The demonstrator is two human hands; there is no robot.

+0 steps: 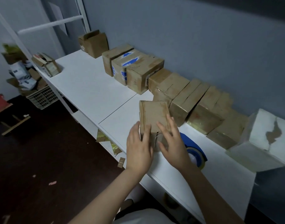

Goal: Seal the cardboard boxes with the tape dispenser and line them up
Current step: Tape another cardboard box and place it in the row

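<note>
No fully legible text in view. On the front of a tall cardboard box [139, 78] in the row against the wall, a faint handwritten scrawl, possibly digits, too blurred to read; along its right edge, dark printed characters, partly hidden. On a small opened carton [47, 65] at the far end of the worktop [83, 81], a pale label, unreadable. On white bags [19, 72] beyond, dark marks, illegible.

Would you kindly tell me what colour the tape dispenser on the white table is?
Blue; the tape dispenser shows best in the head view, the only one.
</note>
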